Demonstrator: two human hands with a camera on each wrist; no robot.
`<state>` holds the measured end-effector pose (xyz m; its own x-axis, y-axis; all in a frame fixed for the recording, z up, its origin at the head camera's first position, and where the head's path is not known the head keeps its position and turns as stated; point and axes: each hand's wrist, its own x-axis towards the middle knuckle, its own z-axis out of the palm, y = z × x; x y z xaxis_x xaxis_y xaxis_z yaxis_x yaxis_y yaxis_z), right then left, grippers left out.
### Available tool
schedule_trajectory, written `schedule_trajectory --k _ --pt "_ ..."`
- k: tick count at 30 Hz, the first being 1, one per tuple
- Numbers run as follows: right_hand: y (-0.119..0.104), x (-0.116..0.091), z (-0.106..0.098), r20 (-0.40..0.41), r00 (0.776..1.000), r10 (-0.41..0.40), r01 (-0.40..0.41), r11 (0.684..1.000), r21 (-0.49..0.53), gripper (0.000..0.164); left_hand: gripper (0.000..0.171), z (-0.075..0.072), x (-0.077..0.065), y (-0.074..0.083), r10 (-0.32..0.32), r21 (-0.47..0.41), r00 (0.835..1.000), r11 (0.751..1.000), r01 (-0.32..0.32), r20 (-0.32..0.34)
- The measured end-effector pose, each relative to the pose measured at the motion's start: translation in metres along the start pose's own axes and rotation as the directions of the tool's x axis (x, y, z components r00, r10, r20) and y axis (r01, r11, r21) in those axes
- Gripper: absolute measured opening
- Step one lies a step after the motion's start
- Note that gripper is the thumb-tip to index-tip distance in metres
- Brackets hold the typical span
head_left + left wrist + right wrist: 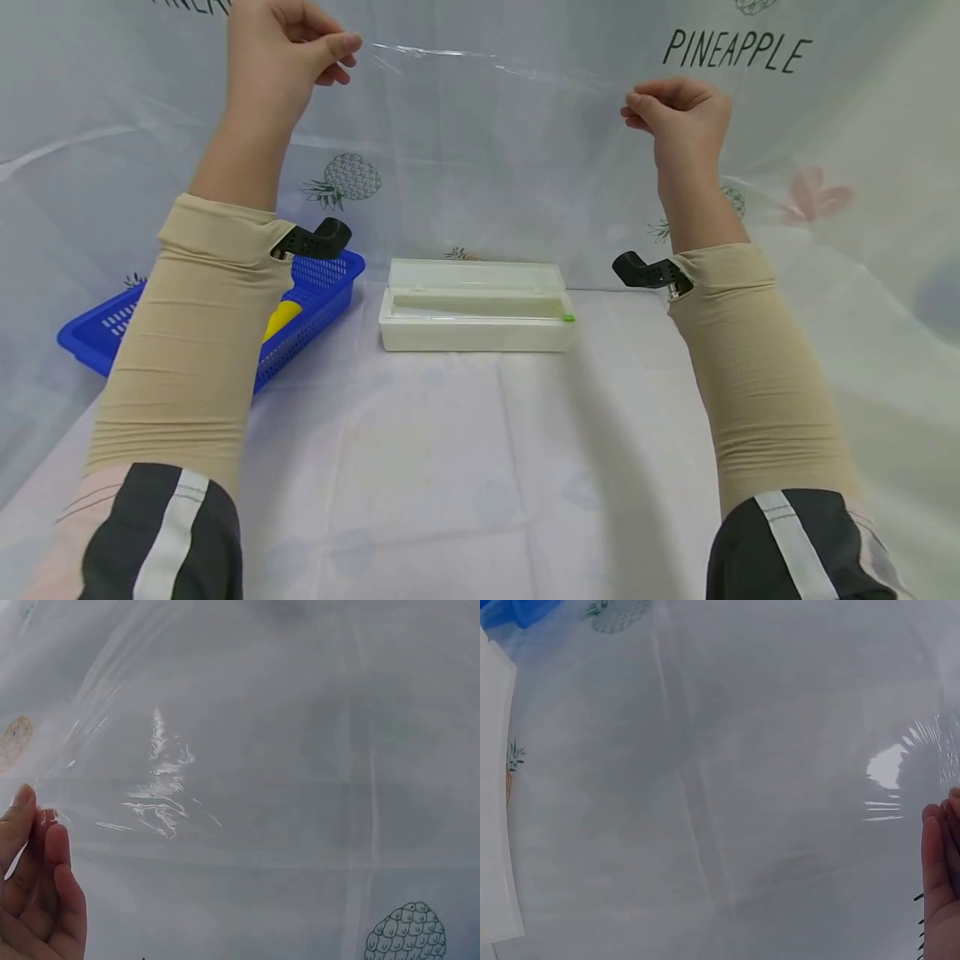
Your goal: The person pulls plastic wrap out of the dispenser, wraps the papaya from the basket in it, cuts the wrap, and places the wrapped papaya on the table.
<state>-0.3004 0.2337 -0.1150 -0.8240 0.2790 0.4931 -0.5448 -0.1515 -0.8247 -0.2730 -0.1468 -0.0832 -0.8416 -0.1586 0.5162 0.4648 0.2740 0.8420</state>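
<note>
A sheet of clear cling film (442, 53) is stretched between both raised hands, its top edge catching the light. At the upper left, my left hand (281, 54) pinches one corner between thumb and fingers; the left wrist view shows wrinkles in the film (169, 780) near the fingertips (49, 817). My right hand (682, 117) pinches the other upper corner, a little lower. Bright glare and creases mark the film (889, 765) beside that hand in the right wrist view. Below, on the table, stands a long white dispenser box (480, 336) with its lid (472, 273) raised.
A blue perforated basket (318, 287) with a yellow item (283, 318) inside stands at the left, partly behind the left forearm. A green piece (568, 318) sits at the box's right front edge. Behind hangs a pale pineapple-print cloth (480, 200); a white cloth (450, 467) covers the table.
</note>
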Motion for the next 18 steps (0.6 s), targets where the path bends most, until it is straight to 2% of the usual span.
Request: schedule_trajectory --k 9,13,18 --pt "-0.004 -0.011 -0.005 0.039 0.999 -0.002 0.001 0.999 0.039 0.014 0.016 -0.008 -0.011 0.004 0.073 0.013 0.997 0.997 -0.073 0.008" --pt "-0.008 -0.022 -0.011 0.087 0.996 -0.029 0.025 0.998 0.055 0.015 0.016 -0.013 -0.022 0.008 0.094 0.016 0.995 0.995 -0.095 0.01" --pt "-0.014 -0.038 -0.021 0.124 0.987 -0.1 0.094 0.994 0.058 0.015 0.022 -0.018 -0.038 0.012 0.139 0.078 0.99 0.987 -0.139 0.004"
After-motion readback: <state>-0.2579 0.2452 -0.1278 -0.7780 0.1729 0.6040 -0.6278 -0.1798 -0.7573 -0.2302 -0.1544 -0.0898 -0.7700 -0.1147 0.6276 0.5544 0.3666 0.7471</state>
